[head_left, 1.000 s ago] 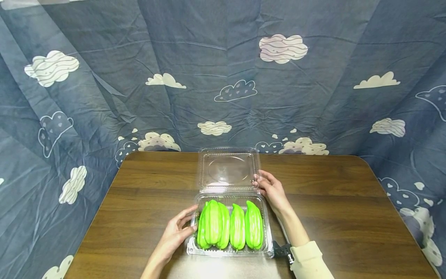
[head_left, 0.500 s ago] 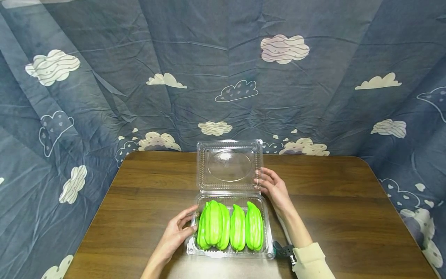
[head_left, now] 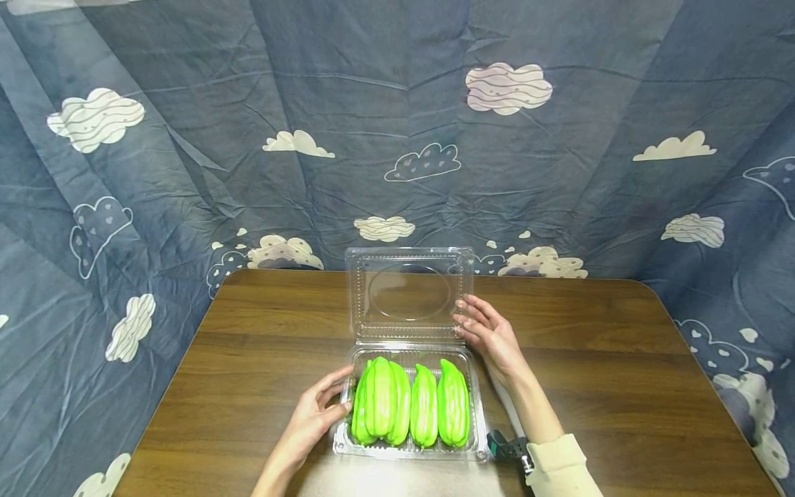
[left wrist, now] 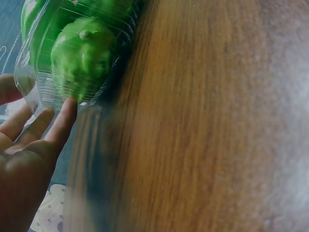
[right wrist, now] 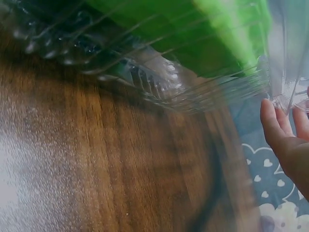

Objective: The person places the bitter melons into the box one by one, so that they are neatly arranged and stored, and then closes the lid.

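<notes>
A clear plastic clamshell container (head_left: 410, 452) lies on the table with bright green, ridged, elongated fruits (head_left: 424, 404), like star fruits, side by side inside. Its transparent lid (head_left: 410, 293) stands raised at the back hinge, tilted away. My left hand (head_left: 312, 407) holds the container's left rim; in the left wrist view several fingertips (left wrist: 70, 104) rest against its ribbed side wall, and the thumb lies at the rim. At the lid's right edge, low near the hinge, my right hand (head_left: 497, 338) grips the plastic between thumb and fingers (right wrist: 273, 121).
The brown wooden table (head_left: 261, 338) extends on both sides and behind the container. A blue curtain (head_left: 404, 138) with cloud prints hangs along the far edge and sides. A dark strap (head_left: 509, 447) and pale cable sit at my right wrist.
The lid has risen from lying nearly flat at the back to a steeper tilt, my right hand moving slightly up with it. The left hand and the green fruits have stayed in place.
</notes>
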